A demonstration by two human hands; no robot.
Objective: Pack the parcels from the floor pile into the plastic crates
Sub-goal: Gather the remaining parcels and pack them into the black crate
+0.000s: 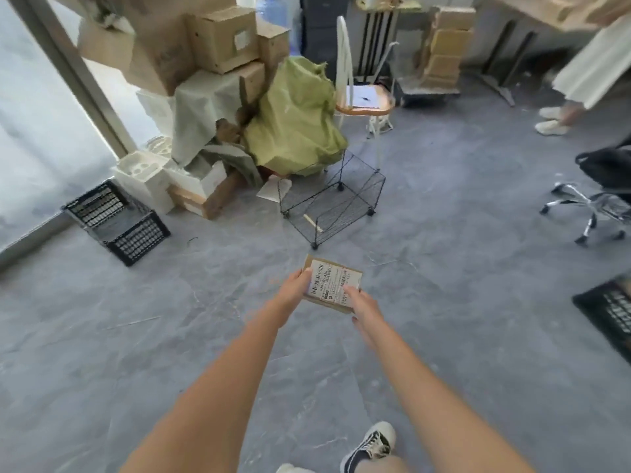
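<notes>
Head view: person holds a small brown parcel (332, 284) w/ white label at frame center, above the grey floor (136, 336). Left hand (296, 285) grips its 9 o'clock edge, thumb on top; right hand (362, 303) grips the 4 o'clock corner, fingers curled round it. Black plastic crate (116, 221) sits on floor at 10 o'clock, well apart from parcel; second black crate (607, 312) is cut off by frame edge at 3 o'clock. Wire cage on wheels (331, 199) stands at 12 o'clock, just beyond parcel. Behind it, a green bag (293, 114) leans on stacked cardboard boxes (205, 46). Office chair base (587, 213) at 2 o'clock. Sneaker (370, 445) at 6 o'clock.
</notes>
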